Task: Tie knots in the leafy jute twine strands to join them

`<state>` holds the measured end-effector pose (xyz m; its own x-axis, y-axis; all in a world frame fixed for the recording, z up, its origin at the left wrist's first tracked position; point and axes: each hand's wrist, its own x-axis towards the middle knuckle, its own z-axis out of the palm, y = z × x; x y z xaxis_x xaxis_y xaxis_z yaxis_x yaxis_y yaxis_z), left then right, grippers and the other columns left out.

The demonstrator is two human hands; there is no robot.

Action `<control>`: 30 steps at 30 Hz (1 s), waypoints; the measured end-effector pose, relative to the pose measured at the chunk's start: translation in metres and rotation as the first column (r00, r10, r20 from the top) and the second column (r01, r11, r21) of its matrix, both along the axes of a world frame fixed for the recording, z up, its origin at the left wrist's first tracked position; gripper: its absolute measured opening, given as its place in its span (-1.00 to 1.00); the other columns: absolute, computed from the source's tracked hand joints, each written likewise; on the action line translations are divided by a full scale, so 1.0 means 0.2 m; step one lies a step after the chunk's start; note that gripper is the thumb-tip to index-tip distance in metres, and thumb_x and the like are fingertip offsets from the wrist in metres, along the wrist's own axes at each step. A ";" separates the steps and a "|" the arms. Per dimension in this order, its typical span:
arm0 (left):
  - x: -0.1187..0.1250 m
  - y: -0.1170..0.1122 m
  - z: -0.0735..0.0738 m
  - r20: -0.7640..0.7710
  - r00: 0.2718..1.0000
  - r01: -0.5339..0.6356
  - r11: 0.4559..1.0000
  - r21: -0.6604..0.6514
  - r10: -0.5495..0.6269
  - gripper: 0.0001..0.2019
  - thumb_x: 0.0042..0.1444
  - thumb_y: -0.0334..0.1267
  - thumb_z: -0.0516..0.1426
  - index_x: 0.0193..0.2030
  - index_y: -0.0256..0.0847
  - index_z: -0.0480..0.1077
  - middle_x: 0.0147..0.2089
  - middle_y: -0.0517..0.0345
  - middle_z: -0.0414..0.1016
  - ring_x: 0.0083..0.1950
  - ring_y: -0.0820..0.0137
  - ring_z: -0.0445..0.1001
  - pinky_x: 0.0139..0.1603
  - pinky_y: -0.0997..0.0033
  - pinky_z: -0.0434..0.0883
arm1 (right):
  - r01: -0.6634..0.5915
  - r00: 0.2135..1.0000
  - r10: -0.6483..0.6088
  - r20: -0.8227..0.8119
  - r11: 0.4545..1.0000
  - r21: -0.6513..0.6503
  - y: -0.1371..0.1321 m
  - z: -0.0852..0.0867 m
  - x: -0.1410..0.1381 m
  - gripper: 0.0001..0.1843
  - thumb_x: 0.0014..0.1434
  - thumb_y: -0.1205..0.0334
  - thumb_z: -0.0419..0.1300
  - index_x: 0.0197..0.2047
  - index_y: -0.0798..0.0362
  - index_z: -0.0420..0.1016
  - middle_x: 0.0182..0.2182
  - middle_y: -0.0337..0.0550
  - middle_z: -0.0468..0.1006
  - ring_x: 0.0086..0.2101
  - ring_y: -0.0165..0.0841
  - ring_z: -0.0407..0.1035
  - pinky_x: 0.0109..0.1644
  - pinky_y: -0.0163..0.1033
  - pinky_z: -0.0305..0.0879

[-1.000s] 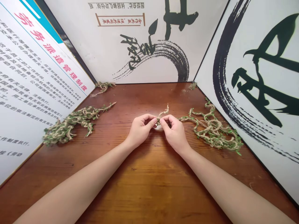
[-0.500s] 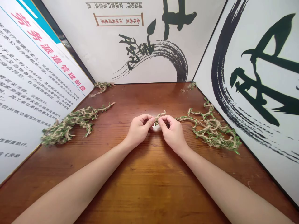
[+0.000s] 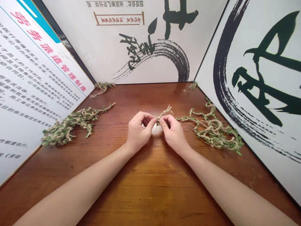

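My left hand [image 3: 138, 131] and my right hand [image 3: 173, 133] meet at the middle of the wooden table [image 3: 150, 188]. Their thumbs and fingertips pinch a short piece of jute twine with small green leaves [image 3: 164, 112], whose free end sticks out above the right hand. Much of the piece is hidden by my fingers. A longer, looped heap of the same leafy twine [image 3: 211, 128] lies just right of my right hand, and its end comes close to those fingers.
A leafy twine bundle [image 3: 75, 122] lies at the table's left, with small tufts [image 3: 102, 88] [image 3: 193, 85] at the far corners. Printed boards with Chinese text and brush calligraphy [image 3: 39, 78] [image 3: 141, 53] [image 3: 263, 69] stand along three table edges.
The twine's free end now leans more to the right, and my fingers have shifted slightly on it. The view has moved a little.
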<state>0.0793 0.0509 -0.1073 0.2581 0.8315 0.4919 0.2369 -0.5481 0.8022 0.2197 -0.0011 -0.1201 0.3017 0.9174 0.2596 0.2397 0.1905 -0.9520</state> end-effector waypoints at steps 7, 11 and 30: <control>0.00 0.00 -0.01 -0.130 0.991 0.058 0.963 0.265 -0.024 -0.95 0.24 -0.34 0.26 -0.26 -0.20 0.56 -0.33 0.15 0.60 -0.35 0.47 0.51 -0.27 0.46 0.47 | 0.011 1.000 -0.012 -0.012 1.000 -0.029 0.00 0.00 0.01 -0.73 0.29 -0.02 0.13 -0.28 0.01 0.40 -0.33 -0.13 0.54 -0.30 -0.27 0.39 -0.15 -0.15 0.31; -0.01 0.01 -0.01 -0.124 0.988 0.106 0.982 0.159 -0.086 -0.95 0.22 -0.29 0.28 -0.23 -0.19 0.59 -0.31 0.13 0.64 -0.33 0.44 0.56 -0.25 0.44 0.50 | -0.008 0.998 0.007 -0.057 1.000 -0.016 0.01 0.00 0.01 -0.72 0.28 -0.03 0.14 -0.32 0.00 0.40 -0.39 -0.18 0.50 -0.34 -0.30 0.35 -0.18 -0.17 0.28; 0.01 0.02 -0.01 -0.042 0.984 0.160 0.969 -0.187 -0.171 -0.88 0.23 -0.25 0.14 -0.28 -0.21 0.47 -0.35 0.13 0.54 -0.34 0.43 0.47 -0.30 0.42 0.43 | 0.072 0.997 -0.072 0.014 0.997 -0.024 -0.01 0.01 0.00 -0.78 0.28 0.05 0.13 -0.29 0.02 0.42 -0.35 -0.14 0.56 -0.32 -0.29 0.41 -0.17 -0.17 0.31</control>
<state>0.0806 0.0545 -0.1091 0.4229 0.8490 0.3167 0.2035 -0.4296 0.8798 0.2199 -0.0022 -0.1174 0.3639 0.8995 0.2417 0.2644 0.1491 -0.9528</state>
